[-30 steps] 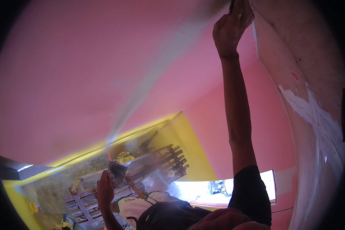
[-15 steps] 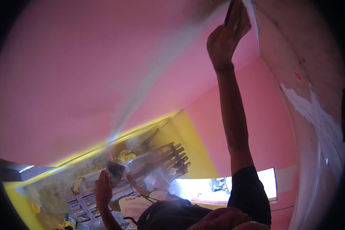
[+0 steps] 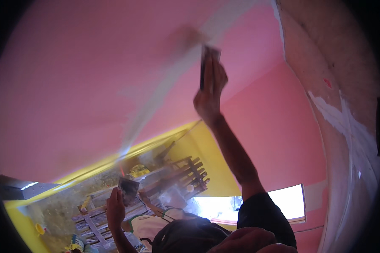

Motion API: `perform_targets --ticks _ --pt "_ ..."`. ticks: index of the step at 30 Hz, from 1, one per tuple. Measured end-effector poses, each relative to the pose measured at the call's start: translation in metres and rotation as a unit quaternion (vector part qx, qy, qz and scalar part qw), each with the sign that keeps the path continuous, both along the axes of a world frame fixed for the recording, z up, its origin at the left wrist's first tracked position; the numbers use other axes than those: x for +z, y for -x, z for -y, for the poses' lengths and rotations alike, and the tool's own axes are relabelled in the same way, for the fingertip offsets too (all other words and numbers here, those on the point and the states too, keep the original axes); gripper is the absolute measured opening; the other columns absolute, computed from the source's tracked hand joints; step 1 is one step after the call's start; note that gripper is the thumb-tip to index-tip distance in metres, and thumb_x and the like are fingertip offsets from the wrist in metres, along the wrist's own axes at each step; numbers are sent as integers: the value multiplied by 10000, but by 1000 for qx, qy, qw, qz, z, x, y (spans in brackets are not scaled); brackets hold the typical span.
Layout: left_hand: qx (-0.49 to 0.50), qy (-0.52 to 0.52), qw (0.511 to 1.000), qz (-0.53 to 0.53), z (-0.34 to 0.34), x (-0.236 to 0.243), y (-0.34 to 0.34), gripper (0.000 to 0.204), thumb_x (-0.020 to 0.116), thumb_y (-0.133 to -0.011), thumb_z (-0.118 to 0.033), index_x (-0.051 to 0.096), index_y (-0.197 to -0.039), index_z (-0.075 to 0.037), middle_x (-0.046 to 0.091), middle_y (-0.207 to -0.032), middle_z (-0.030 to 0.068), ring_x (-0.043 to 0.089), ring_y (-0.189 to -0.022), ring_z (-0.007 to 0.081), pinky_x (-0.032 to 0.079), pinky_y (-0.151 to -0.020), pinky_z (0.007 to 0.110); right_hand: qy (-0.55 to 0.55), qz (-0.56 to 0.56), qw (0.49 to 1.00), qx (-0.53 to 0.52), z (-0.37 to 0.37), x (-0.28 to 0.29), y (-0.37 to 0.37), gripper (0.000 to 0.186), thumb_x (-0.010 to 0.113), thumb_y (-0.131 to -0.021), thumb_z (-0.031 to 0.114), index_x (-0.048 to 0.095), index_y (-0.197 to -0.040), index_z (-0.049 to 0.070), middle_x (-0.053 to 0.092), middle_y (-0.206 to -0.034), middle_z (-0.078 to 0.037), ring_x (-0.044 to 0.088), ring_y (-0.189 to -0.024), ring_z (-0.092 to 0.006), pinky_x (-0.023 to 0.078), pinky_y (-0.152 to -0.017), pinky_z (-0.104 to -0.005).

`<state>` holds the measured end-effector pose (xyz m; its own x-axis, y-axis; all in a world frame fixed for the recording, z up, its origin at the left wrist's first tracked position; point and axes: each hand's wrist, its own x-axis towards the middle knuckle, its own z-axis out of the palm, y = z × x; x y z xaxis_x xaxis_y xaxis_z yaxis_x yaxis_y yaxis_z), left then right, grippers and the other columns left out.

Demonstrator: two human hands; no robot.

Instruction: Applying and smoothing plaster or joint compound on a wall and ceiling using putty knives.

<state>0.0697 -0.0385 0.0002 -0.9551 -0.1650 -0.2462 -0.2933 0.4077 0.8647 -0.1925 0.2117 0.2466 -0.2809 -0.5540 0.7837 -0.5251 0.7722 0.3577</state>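
My right hand (image 3: 210, 95) is raised, its fingers closed around a flat scraper, a putty knife (image 3: 211, 52) by its look, with a dark edge. The blade is up at a pale grey strip (image 3: 164, 90) that runs across a large pink surface (image 3: 84, 80). Whether the blade touches that surface I cannot tell. Lower down, at the left, my left hand (image 3: 115, 206) grips a second putty knife (image 3: 128, 189), whose broad square grey blade points upward. Its handle is mostly hidden by the fingers. A dark shadow falls near the right hand's blade.
Below are wooden planks (image 3: 88, 223) and a slatted wooden frame (image 3: 194, 168). A yellow wall (image 3: 213, 160) stands behind, near a bright window opening (image 3: 289, 204). At the right, a brownish surface (image 3: 312, 46) carries white patches (image 3: 335, 114). A yellow object (image 3: 139, 170) lies beyond the planks.
My right hand has come down and to the left with its putty knife, from the top edge toward the middle of the view. My left hand has barely moved.
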Motion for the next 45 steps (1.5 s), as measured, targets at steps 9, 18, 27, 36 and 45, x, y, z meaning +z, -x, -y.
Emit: perform_targets --ticks 9,18,27,36,45 --pt "-21 -214 975 -50 -9 -19 12 219 429 -968 -206 495 -921 -3 539 -806 192 509 -721 387 417 -667 424 393 426 806 -123 -73 -150 -182 413 394 -915 45 410 -1327 26 452 -1314 -170 444 -1200 -292 342 -1036 -409" --pt "-46 -289 955 -39 -25 -4 -2 151 489 -924 -158 508 -854 -26 479 -723 41 437 -685 115 408 -631 294 764 535 323 158 -54 -146 -182 392 453 -831 -64 479 -1216 4 546 -1167 -160 534 -1092 -292 394 -1007 -434" --pt "-17 -521 853 14 -14 29 -5 231 493 -974 -290 511 -1039 -69 515 -808 -21 481 -689 53 407 -579 220 239 655 681 222 22 -106 -231 216 559 -843 93 734 -967 114 683 -1050 -59 535 -1095 -276 402 -976 -393" --pt "-98 -534 837 71 33 35 -45 187 477 -979 -190 516 -1081 -38 562 -845 -4 536 -722 64 430 -586 212 258 526 804 104 60 -135 -264 586 305 -976 473 730 -931 72 675 -1053 -59 481 -1143 -262 436 -961 -359" --pt "-224 -461 852 107 61 51 -32 137 452 -989 -190 479 -996 -56 589 -867 54 582 -691 111 473 -576 257 525 516 670 -93 19 -246 -348 337 480 -787 -79 692 -1024 33 659 -1098 -108 590 -1034 -210 437 -949 -318"
